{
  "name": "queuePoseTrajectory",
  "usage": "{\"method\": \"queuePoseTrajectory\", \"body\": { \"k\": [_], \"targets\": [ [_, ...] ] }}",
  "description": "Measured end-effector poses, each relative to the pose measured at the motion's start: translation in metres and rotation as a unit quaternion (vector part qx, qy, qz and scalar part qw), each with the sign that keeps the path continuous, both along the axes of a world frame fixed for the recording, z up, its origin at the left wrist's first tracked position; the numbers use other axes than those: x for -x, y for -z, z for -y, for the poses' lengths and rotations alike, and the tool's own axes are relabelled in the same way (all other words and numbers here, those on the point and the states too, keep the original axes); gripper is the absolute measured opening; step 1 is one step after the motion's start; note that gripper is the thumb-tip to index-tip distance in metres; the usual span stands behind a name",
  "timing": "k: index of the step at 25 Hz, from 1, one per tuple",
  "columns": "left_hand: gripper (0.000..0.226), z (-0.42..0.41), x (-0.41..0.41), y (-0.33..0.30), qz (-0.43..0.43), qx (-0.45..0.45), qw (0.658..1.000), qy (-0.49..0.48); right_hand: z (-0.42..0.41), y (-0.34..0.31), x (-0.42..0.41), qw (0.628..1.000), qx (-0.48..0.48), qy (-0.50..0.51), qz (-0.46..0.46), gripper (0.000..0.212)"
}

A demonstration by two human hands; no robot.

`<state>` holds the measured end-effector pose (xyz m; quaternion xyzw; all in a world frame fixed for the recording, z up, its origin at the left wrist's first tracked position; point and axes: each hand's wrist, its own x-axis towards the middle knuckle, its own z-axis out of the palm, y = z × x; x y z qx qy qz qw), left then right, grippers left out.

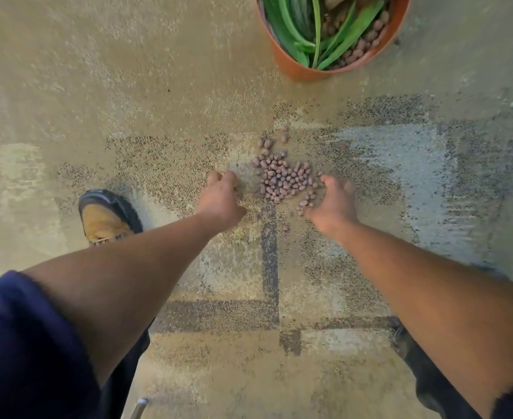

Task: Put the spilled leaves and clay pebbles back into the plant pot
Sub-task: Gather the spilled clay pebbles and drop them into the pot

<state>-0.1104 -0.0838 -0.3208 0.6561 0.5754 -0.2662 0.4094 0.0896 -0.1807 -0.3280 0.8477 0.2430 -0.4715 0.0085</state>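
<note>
Pebbles (282, 176) lie in a loose heap on the carpet (128, 86), about midway across it and well short of the plant pot (297, 68), which stands at the carpet's far edge, cut off by the top of the head view. Green leaves (340, 34) already rest inside the pot with more pebbles beside them; no loose leaves show on the floor.

The left hand (222, 196) sits just left of the heap, fingers curled down toward the carpet, and whether it encloses anything cannot be told. The right hand (335, 202) is cupped and apart, palm turned inward, with a few pebbles touching its fingers (306, 204) at the heap's near right edge. A tan shoe (107, 219) stands well to the left.

Risk, as a judgement: the two hands look set to scoop from either side, and the small rounded pellets would roll readily. A scoop closed too loosely could leak pebbles through the fingers on the way to the pot, and a fast sweep could scatter strays outward, such as those already lying apart at the heap's far end (284, 136).

The pebbles are matte reddish-brown, bean-shaped and uneven in size. The carpet is short-piled, speckled, with dark straight bands. The pot is smooth terracotta-orange, round with tapering walls. The leaves are long, narrow and glossy.
</note>
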Motion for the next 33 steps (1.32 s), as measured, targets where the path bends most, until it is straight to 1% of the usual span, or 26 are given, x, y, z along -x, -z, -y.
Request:
{"method": "queuePoseTrajectory", "body": {
  "k": [3,7,11,13,14,18,21,23,25,28,30,33],
  "targets": [
    [0.054,0.006,0.0,0.008,0.027,-0.039,0.999,-0.013,-0.009,0.012,0.0,0.999,-0.015,0.009,0.029,0.059],
    [0.04,0.004,-0.002,0.015,0.042,-0.068,0.994,-0.068,-0.017,0.017,0.006,0.997,-0.028,-0.031,0.058,0.031],
    [0.031,0.003,-0.004,0.019,0.038,-0.086,0.994,-0.049,-0.017,0.018,0.013,0.993,-0.052,-0.076,0.069,0.016],
    [0.023,0.0,-0.003,0.019,0.041,-0.081,0.995,-0.036,-0.016,0.018,0.013,0.992,-0.059,-0.097,0.055,0.017],
    [0.024,-0.001,-0.003,0.019,0.038,-0.078,0.996,-0.027,-0.014,0.018,0.013,0.991,-0.061,-0.104,0.049,0.019],
    [0.035,-0.004,-0.008,0.018,0.037,-0.077,0.996,-0.009,-0.011,0.019,0.012,0.987,-0.072,-0.138,0.046,0.025],
    [0.038,-0.008,-0.01,0.016,0.047,-0.081,0.996,-0.006,-0.013,0.02,0.007,0.986,-0.075,-0.131,0.077,0.049],
    [0.038,-0.012,-0.01,0.014,0.056,-0.09,0.994,-0.017,-0.015,0.019,0.007,0.985,-0.093,-0.113,0.087,0.058],
    [0.04,-0.015,-0.016,0.009,0.083,-0.101,0.991,-0.028,-0.019,0.018,0.007,0.986,-0.105,-0.1,0.081,0.056],
    [0.038,-0.021,-0.037,0.003,0.127,-0.122,0.984,-0.034,-0.027,0.018,0.006,0.99,-0.093,-0.093,0.056,0.039],
    [0.041,-0.026,-0.053,0.003,0.135,-0.126,0.982,-0.038,-0.031,0.019,0.005,0.991,-0.084,-0.099,0.044,0.026],
    [0.049,-0.031,-0.066,0.007,0.121,-0.099,0.987,-0.039,-0.035,0.019,0.005,0.992,-0.075,-0.094,0.039,0.016]
  ]
}}
